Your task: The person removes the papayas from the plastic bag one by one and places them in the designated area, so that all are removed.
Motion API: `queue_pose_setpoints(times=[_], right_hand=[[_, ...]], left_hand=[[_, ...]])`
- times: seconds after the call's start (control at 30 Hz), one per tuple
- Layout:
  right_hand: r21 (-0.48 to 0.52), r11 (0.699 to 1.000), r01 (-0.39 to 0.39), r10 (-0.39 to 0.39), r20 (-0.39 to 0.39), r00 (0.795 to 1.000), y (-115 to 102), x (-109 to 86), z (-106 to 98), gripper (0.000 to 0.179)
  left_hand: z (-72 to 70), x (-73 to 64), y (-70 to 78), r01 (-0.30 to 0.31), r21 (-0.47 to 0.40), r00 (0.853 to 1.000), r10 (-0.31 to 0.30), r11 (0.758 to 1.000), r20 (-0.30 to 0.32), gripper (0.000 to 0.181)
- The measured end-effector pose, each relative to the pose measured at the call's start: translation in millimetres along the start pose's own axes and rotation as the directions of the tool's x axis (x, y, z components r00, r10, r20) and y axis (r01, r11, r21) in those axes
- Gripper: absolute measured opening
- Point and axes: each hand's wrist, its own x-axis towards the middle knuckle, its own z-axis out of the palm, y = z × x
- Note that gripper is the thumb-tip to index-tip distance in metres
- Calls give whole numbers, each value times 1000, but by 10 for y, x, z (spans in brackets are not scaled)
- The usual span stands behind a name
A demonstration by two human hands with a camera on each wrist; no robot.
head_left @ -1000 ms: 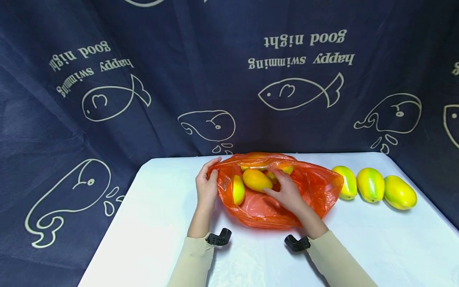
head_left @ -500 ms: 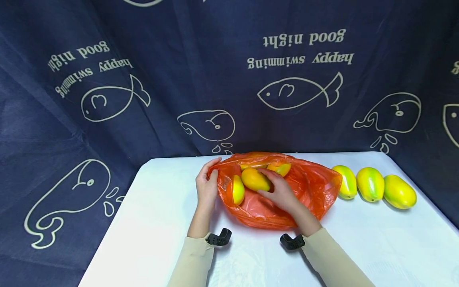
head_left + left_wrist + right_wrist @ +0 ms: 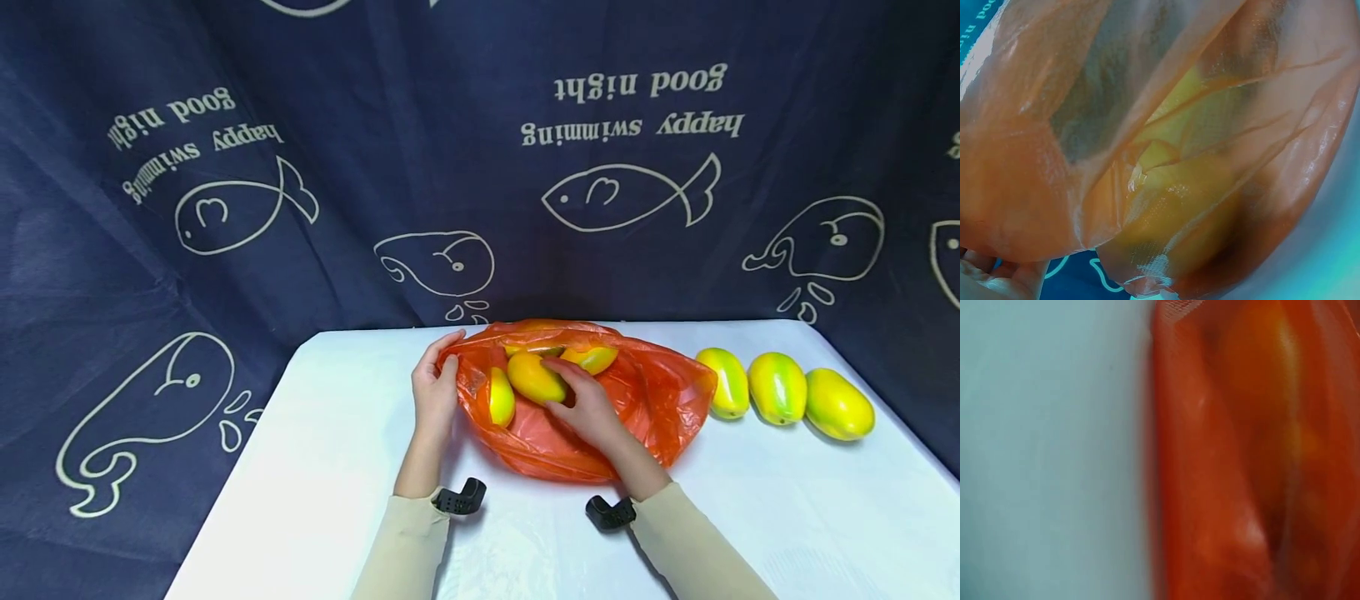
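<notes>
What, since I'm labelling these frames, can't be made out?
Head: right end of the gripped fruit, behind the right hand.
Left wrist: most of the left hand, cut off at the bottom-left corner.
Right wrist: shapes inside the red bag, blurred and veiled by its plastic.

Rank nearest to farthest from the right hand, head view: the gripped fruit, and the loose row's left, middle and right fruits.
1. Gripped fruit: in the right hand, within the red bag.
2. Left fruit: beside the red bag.
3. Middle fruit: between its neighbours.
4. Right fruit: farthest right.
</notes>
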Motion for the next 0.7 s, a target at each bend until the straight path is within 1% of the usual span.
queue_pose_setpoints(times=[0.37,0.7], right_hand=[[12,1000,2,-2,-10,1000,5,11,13,64],[59,998,-26,28,-36,999,48,-31,29,63]], left_hand=[[11,-1,-4,1,12,1000,-1,1000,-3,34],[14,-8,-7,21,21,1000,-21,1000,-11,33]])
